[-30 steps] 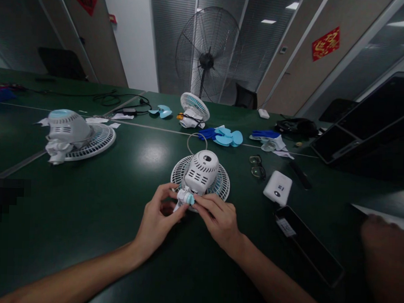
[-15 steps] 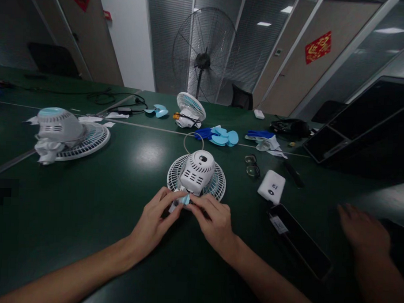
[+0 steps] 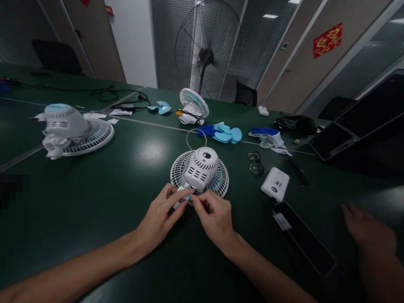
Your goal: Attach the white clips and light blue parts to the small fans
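A small white electric fan (image 3: 200, 168) lies grille-down on the dark green table, its motor housing facing up and a cable loop behind it. At its near end, my left hand (image 3: 160, 212) pinches a small light-blue part (image 3: 188, 198) between thumb and fingers, close to the fan's white clip base. Beside it, touching or nearly touching the same part, my right hand (image 3: 217, 215) has thumb and forefinger pressed together with the other fingers curled. Whatever sits between the right fingertips is hidden.
A second fan (image 3: 70, 131) lies left; a third (image 3: 193, 108) stands behind. Light-blue fan blades (image 3: 228, 134), gloves (image 3: 268, 138), glasses (image 3: 255, 163), a white power bank (image 3: 275, 184) and a phone (image 3: 303, 238) lie rightward. Another person's hand (image 3: 368, 228) rests at right.
The right fingers have curled in more and drawn slightly back from the light-blue part. My left hand keeps its pinch. The whole view has shifted slightly.
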A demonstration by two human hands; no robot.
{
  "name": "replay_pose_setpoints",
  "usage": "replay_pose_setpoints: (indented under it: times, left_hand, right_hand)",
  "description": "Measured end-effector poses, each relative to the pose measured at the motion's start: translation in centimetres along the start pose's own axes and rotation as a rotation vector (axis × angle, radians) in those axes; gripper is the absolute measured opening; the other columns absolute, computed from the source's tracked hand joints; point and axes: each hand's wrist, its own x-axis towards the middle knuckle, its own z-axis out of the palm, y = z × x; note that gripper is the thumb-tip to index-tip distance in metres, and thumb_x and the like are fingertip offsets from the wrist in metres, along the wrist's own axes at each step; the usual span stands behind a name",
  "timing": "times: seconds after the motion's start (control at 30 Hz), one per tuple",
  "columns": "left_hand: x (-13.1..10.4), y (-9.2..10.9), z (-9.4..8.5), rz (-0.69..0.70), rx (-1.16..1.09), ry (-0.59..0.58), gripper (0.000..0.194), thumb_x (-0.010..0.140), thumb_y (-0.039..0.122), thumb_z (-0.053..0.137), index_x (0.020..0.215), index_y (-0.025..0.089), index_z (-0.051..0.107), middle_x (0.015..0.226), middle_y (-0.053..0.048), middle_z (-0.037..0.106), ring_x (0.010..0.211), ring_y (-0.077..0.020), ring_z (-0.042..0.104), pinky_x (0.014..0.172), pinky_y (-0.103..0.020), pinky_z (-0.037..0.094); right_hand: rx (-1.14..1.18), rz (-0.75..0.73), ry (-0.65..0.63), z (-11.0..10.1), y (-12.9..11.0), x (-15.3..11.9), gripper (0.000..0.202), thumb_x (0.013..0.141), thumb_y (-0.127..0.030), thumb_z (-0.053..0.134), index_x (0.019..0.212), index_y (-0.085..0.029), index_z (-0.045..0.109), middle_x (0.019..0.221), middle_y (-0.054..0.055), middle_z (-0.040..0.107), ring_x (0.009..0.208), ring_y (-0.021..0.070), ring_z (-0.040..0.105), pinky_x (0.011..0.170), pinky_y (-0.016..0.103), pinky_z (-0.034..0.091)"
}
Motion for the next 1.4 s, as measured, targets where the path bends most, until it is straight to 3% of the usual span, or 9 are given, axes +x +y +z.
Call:
replay_pose_setpoints:
  times: [0.17,0.27,0.33,0.57,0.73,0.87,1.1,1.23,1.4]
  left_hand:
    - [0.0,0.2,-0.1,0.000,-0.004,0.006,0.039,0.109,0.025,0.051,0.146,0.036,0.056,0.120,-0.005,0.056,0.106,-0.0187,0.060,0.094,-0.034,0.055]
    - [0.1,0.1,-0.2,-0.001,-0.020,-0.013,0.038,0.110,0.026,0.050,0.146,0.035,0.056,0.132,-0.007,0.055,0.119,-0.0208,0.059,0.103,-0.038,0.053]
    - [0.1,0.0,-0.2,0.005,-0.037,-0.019,0.037,0.110,0.026,0.049,0.146,0.034,0.055,0.137,-0.007,0.055,0.125,-0.0215,0.058,0.108,-0.040,0.052]
    - [0.2,-0.1,-0.2,0.012,-0.067,-0.005,0.037,0.110,0.025,0.050,0.146,0.031,0.056,0.132,-0.008,0.059,0.120,-0.0201,0.062,0.106,-0.039,0.055]
    - [0.3,0.5,-0.4,0.008,-0.076,0.007,0.036,0.109,0.025,0.050,0.144,0.031,0.059,0.131,-0.008,0.059,0.117,-0.0200,0.064,0.100,-0.037,0.059]
    - [0.3,0.6,-0.3,0.001,-0.063,0.010,0.037,0.109,0.026,0.051,0.144,0.032,0.059,0.131,-0.008,0.059,0.118,-0.0206,0.063,0.099,-0.037,0.060]
    - [0.4,0.2,0.0,0.033,-0.042,0.013,0.037,0.109,0.024,0.051,0.145,0.032,0.057,0.131,-0.008,0.058,0.118,-0.0202,0.063,0.104,-0.040,0.057]
    - [0.4,0.1,-0.1,0.028,-0.036,0.012,0.037,0.108,0.023,0.051,0.144,0.032,0.058,0.131,-0.007,0.059,0.118,-0.0198,0.063,0.103,-0.039,0.057]
    - [0.5,-0.2,-0.3,0.040,-0.027,0.019,0.037,0.108,0.024,0.052,0.144,0.031,0.059,0.132,-0.007,0.060,0.119,-0.0197,0.063,0.104,-0.039,0.057]
  right_hand:
    - [-0.127,-0.076,-0.066,-0.2,0.1,0.2,0.024,0.106,-0.023,0.054,0.086,-0.019,0.065,0.077,0.000,0.064,0.068,0.0136,0.062,0.062,0.028,0.046]
    - [-0.214,-0.203,-0.079,-1.0,0.6,0.1,0.011,0.104,-0.024,0.061,0.110,-0.018,0.067,0.095,0.004,0.072,0.075,0.0143,0.068,0.063,0.027,0.050]
    - [-0.252,-0.281,-0.085,-1.4,1.0,0.0,0.021,0.102,-0.023,0.065,0.122,-0.018,0.065,0.108,0.007,0.074,0.086,0.0154,0.072,0.068,0.027,0.054]
    - [-0.326,-0.387,-0.040,-1.4,2.0,-0.1,0.026,0.102,-0.020,0.068,0.127,-0.020,0.066,0.112,0.005,0.077,0.097,0.0165,0.075,0.077,0.028,0.058]
    - [-0.276,-0.331,-0.057,-1.2,1.7,-0.1,0.022,0.104,-0.021,0.065,0.126,-0.021,0.067,0.108,0.004,0.078,0.093,0.0159,0.075,0.077,0.029,0.057]
    - [-0.149,-0.197,-0.052,-1.0,0.9,0.3,0.010,0.105,-0.026,0.064,0.107,-0.020,0.071,0.095,0.003,0.076,0.082,0.0154,0.072,0.071,0.028,0.054]
    - [-0.014,0.065,-0.039,-0.3,-0.3,0.5,0.029,0.107,-0.029,0.059,0.080,-0.020,0.066,0.073,-0.002,0.064,0.064,0.0126,0.061,0.063,0.027,0.047]
    - [-0.167,-0.122,-0.092,-1.2,0.4,0.2,0.013,0.105,-0.028,0.060,0.108,-0.019,0.070,0.097,0.005,0.074,0.081,0.0157,0.070,0.068,0.028,0.052]
    - [-0.318,-0.407,-0.124,-2.4,1.7,0.3,0.025,0.104,-0.017,0.062,0.129,-0.020,0.065,0.113,0.006,0.077,0.093,0.0162,0.075,0.078,0.029,0.058]
